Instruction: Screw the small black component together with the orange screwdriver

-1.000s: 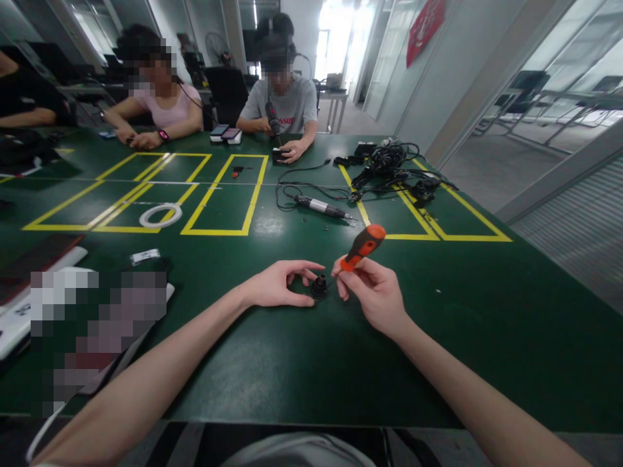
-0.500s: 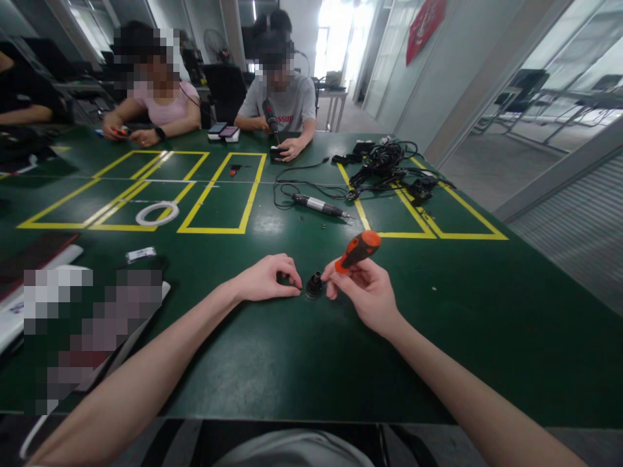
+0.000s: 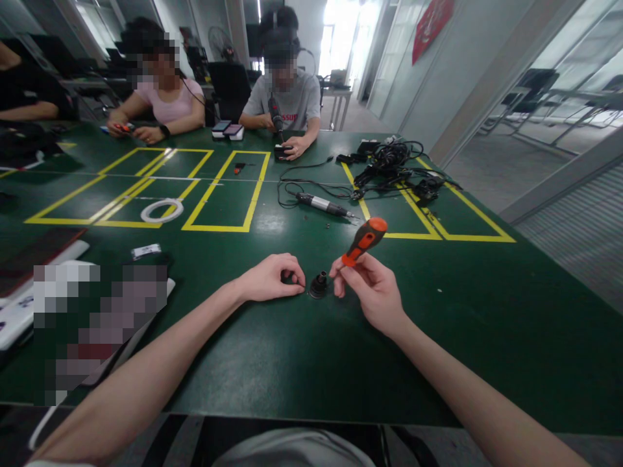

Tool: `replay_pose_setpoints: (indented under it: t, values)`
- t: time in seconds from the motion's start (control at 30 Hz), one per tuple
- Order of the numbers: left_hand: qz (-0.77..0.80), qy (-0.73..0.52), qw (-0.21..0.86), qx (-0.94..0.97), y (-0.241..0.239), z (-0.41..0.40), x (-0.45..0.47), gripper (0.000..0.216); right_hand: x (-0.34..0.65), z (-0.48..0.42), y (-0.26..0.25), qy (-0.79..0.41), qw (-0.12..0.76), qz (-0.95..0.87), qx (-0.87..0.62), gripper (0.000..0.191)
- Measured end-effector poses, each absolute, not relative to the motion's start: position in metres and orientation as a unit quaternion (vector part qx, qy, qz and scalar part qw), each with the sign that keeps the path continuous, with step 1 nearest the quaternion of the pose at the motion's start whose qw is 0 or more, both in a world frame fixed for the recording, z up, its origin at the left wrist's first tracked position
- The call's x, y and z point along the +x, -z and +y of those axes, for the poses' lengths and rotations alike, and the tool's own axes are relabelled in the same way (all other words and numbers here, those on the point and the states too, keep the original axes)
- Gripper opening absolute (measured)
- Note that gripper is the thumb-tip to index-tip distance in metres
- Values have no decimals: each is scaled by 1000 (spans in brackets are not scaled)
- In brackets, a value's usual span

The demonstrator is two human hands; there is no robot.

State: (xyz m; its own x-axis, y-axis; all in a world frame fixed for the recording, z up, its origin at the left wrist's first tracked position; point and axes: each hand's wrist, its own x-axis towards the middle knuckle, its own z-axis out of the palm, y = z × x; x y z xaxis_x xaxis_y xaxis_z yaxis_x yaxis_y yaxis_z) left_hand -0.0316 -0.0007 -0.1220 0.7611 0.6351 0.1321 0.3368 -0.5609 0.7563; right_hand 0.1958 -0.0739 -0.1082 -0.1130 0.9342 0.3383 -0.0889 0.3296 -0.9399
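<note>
On the green table a small black round part with a narrow, upright metal-rimmed neck sits between my hands. My right hand is closed around a screwdriver with an orange and dark grey handle. Its handle tilts up and to the right, and its shaft is mostly hidden by my fingers. Left of the black part, my left hand rests on the table, thumb and index finger pinched together by the part. Whatever may be between those fingertips is too small to make out.
An electric screwdriver with a cable lies ahead, near a tangle of black cables. A white ring and yellow tape rectangles mark the left. A white power strip lies nearer. Across the table, a person in grey holds a power tool.
The view has shifted slightly, moving everything a little to the right. My right hand has lifted the screwdriver handle slightly. My left thumb and index finger have drawn closer together.
</note>
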Motion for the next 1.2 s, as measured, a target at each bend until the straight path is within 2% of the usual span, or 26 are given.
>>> replay_pose_setpoints:
  t: [0.1,0.37,0.9,1.07,1.2]
  values:
    - [289,-203,394,849,122,1,-33,10,194,-74,109,-463,572,-577,-354,32]
    - [274,-184,358,874,122,-2,-27,3,192,-71,111,-431,600,-557,-380,36]
    - [268,-143,366,880,118,-9,-25,8,196,-78,103,-366,574,-609,-408,20]
    - [317,-197,461,805,120,-6,-29,12,195,-78,101,-401,550,-621,-388,25]
    - [308,-214,419,827,122,-5,-28,7,194,-79,105,-428,567,-602,-364,26]
